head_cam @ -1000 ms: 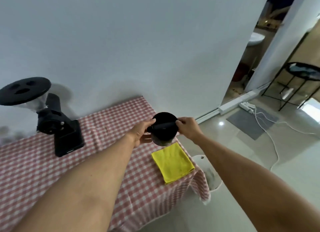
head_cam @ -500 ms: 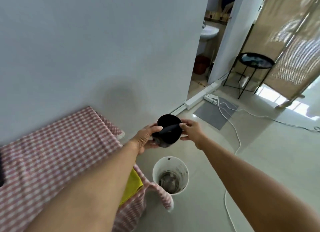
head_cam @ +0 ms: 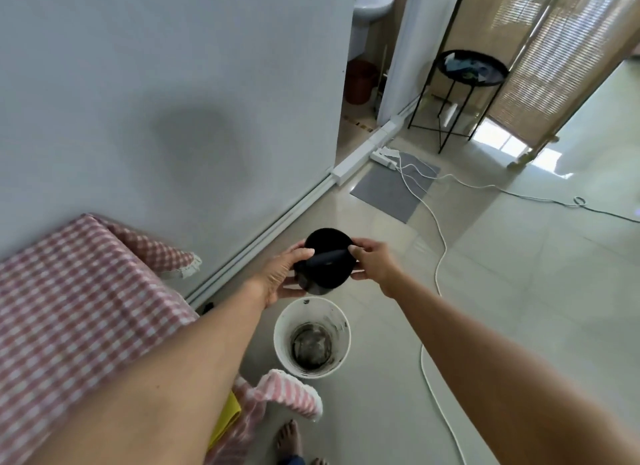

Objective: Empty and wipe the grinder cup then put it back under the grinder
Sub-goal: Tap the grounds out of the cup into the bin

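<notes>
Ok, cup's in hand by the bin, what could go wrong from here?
1. The grinder cup looks held beyond the mouth of the white bin, not over it; tipping now could drop grounds on the floor.
2. The right hand only pinches the cup's top edge, so the left hand carries it; a slip seems possible.
3. A white cable lies on the floor right of the bin, a possible trip hazard.

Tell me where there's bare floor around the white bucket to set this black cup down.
Bare tiles lie right of the white cable, and a narrower strip runs between the bucket and that cable. Crowded: left of the bucket, where the checked tablecloth hangs, and near the bare foot.
</notes>
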Motion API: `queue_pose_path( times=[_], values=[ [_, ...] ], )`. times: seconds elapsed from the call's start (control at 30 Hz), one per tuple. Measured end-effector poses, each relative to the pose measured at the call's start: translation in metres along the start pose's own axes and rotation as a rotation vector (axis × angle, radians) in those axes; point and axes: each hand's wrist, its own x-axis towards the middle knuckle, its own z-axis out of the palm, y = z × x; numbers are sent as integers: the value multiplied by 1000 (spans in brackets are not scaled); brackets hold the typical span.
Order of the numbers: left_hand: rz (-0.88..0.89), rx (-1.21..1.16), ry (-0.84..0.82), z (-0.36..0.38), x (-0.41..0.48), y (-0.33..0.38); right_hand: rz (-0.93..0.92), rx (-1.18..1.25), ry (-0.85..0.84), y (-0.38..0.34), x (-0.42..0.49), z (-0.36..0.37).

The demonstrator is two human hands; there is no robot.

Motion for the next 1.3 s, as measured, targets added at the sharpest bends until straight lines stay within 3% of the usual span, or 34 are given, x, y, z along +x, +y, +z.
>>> queue_pose_path(
  times=[0.33, 0.67, 1.1, 1.3],
  values=[
    [-228, -39, 86, -4, 86, -56, 148, 25, -72, 76, 79, 5],
    [-256, -123, 199, -9, 184, -160, 261, 8, -203, 191, 172, 12],
    [-242, -211, 368, -29, 262, -276, 331, 11, -195, 314, 241, 57],
    [-187, -81, 487, -27, 278, -309, 198, -311, -139, 362, 251, 64]
  ],
)
